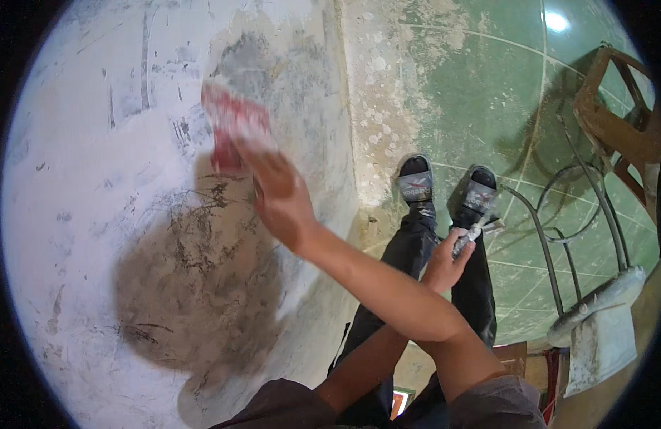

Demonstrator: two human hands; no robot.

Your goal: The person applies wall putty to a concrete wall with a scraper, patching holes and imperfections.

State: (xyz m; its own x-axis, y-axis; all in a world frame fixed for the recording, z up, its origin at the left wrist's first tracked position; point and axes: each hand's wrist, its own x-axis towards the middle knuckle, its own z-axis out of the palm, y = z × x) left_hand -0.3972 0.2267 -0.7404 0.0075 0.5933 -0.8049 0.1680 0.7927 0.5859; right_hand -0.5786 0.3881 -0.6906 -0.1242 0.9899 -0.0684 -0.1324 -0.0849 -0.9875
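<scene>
My right hand (284, 196) reaches across to the wall at the left, its fingers wrapped round a red, flat hand tool smeared with white, which looks like a plastic putty spreader (237, 118). The spreader is blurred and lies at the wall surface; whether it touches cannot be told. My left hand (446, 266) passes beneath the right forearm and is closed on the white-crusted handle of a putty knife (468, 239), held in front of my legs. A pale flat blade shows at its end. The wall (80, 236) has white coating, grey bare patches and dark scuffs.
My feet in dark sandals (415, 184) stand on the green tiled floor (481, 86), which is spattered white near the wall. At the right are a brown plastic stool (609, 100) and a metal-framed chair (595, 307) with a whitish seat, its legs pointing toward my feet.
</scene>
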